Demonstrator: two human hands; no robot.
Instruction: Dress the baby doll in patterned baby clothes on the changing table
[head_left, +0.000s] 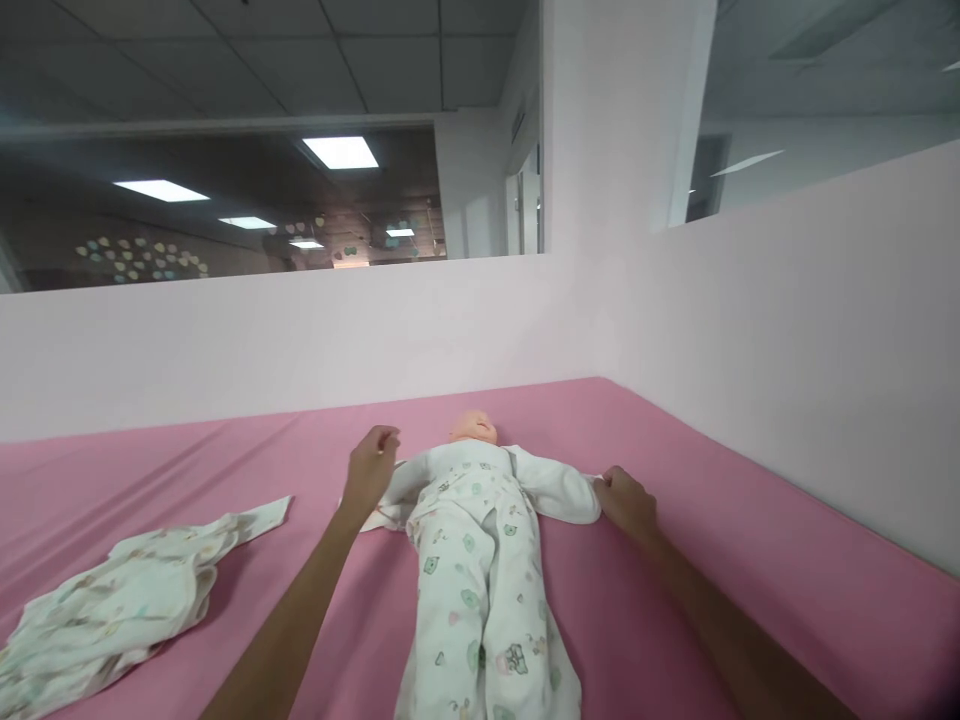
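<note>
A baby doll [474, 427] lies on its back on a pink padded surface, its head toward the wall. It is dressed in white patterned clothes [469, 570] with plain white sleeves. The sleeve on the right [559, 488] stretches out sideways, and my right hand [628, 502] pinches its end. Over the outstretched sleeve on the left is my left hand [373, 465], fingers curled in; whether anything is between them is hidden. My left wrist covers part of that sleeve.
A second white patterned garment [127, 590] lies crumpled at the left on the pink surface [637, 620]. White walls [300, 340] border the far and right edges, with windows [247, 200] above them.
</note>
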